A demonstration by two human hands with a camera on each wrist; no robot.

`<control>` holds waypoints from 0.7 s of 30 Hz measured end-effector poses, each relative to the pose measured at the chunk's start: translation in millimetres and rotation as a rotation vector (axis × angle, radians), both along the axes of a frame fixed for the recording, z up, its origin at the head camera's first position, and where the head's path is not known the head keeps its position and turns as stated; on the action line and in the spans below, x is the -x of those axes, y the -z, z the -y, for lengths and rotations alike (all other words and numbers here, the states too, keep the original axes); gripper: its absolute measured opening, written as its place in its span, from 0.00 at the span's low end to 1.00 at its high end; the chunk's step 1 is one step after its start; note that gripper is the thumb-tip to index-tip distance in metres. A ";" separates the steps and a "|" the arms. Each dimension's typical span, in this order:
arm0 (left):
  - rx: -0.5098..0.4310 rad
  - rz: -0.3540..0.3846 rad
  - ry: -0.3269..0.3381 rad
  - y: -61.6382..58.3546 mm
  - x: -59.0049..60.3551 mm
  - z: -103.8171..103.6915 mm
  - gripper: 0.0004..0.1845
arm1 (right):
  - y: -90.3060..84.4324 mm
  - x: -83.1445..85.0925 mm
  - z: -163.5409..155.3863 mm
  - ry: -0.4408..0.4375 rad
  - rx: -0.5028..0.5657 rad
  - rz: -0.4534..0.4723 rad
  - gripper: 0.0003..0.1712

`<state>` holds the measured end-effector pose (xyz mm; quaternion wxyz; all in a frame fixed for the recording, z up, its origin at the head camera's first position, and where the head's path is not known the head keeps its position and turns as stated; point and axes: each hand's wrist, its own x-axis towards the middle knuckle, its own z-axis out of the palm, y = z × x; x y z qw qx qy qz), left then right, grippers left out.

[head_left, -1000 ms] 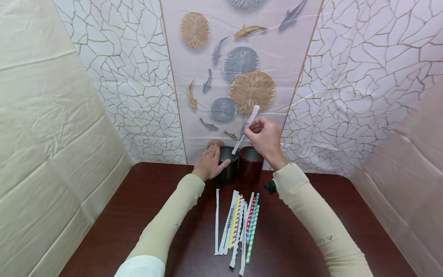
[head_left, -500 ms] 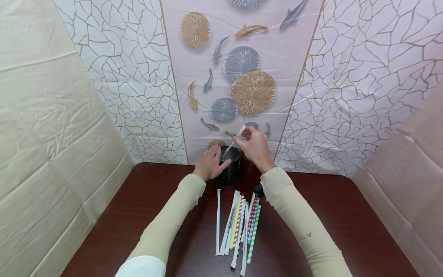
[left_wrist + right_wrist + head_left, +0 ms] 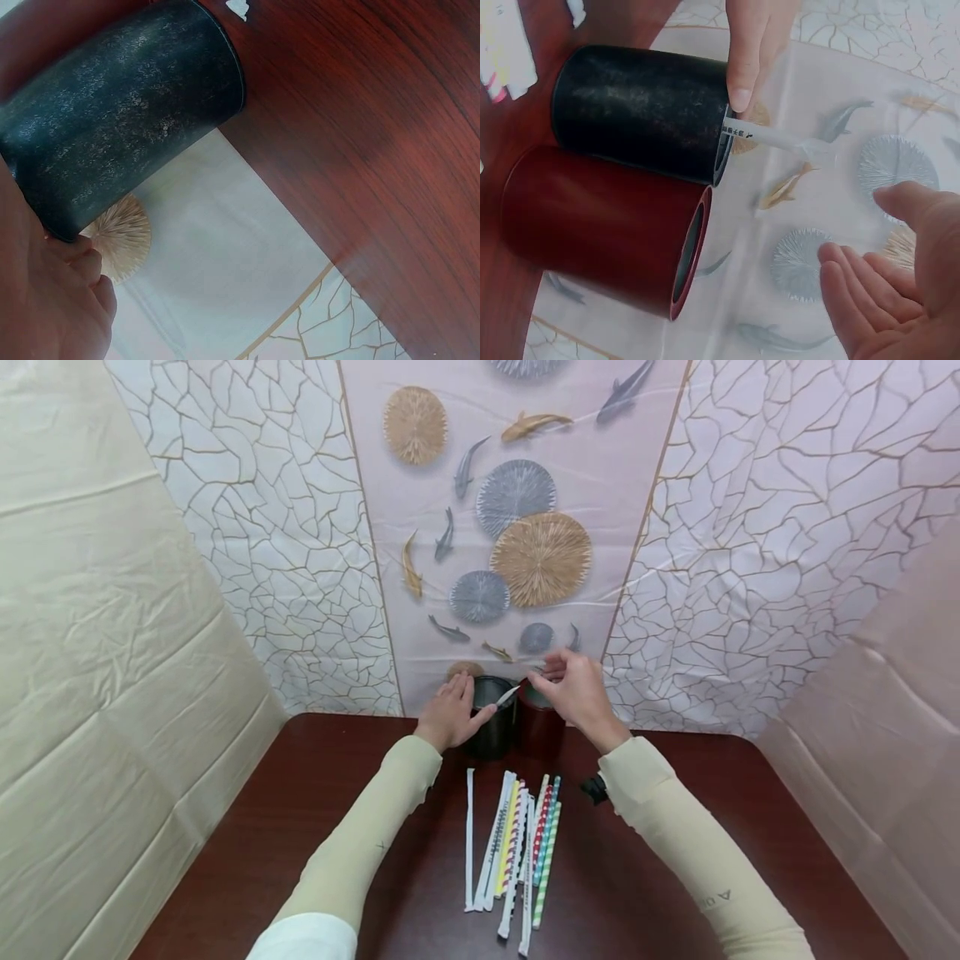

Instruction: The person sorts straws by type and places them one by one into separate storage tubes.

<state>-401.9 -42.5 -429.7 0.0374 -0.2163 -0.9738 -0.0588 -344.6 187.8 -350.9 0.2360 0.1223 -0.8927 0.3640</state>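
— Two cups stand at the far edge of my table [image 3: 300, 827], touching side by side: a black cup [image 3: 493, 727] and a red cup [image 3: 542, 728]. Item one, head view?

— My left hand [image 3: 450, 714] wraps the black cup's side, thumb at the rim. A wrapped white straw [image 3: 507, 696] leans inside that cup, only its tip showing. My right hand [image 3: 572, 689] hangs just above the red cup, fingers loose, gripping nothing. Nearer me lies a row of straws [image 3: 517, 852], white and striped.

— Left wrist view?

— Black cup [image 3: 120, 112] fills it, speckled finish; my fingers [image 3: 82, 270] curl at its rim. Table [image 3: 375, 150] beyond.

— Right wrist view?

— Black cup [image 3: 641, 112] and red cup [image 3: 604, 225] together; straw [image 3: 769, 135] juts from the black rim beside my left thumb [image 3: 744, 71]. My right hand [image 3: 889, 289] is spread, palm showing, well off the straw.

— Handling notes?

— I judge the straw featherlight, thin paper, easily bent or crushed; its wrapper looks slightly slick. Best pinched gently at the exposed tip. The cups seem rigid; steady them by the side wall.
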 end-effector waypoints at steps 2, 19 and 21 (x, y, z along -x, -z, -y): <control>0.001 0.003 0.001 -0.2 -0.6 0.5 0.48 | -0.3 -6.6 -3.7 0.005 -0.031 0.022 0.20; -0.022 0.016 0.014 0.8 1.4 1.6 0.47 | 24.0 -58.2 -21.6 -0.068 -0.223 0.303 0.18; -0.022 0.019 0.015 0.4 1.4 1.5 0.47 | 30.9 -61.2 -21.7 -0.078 -0.241 0.343 0.17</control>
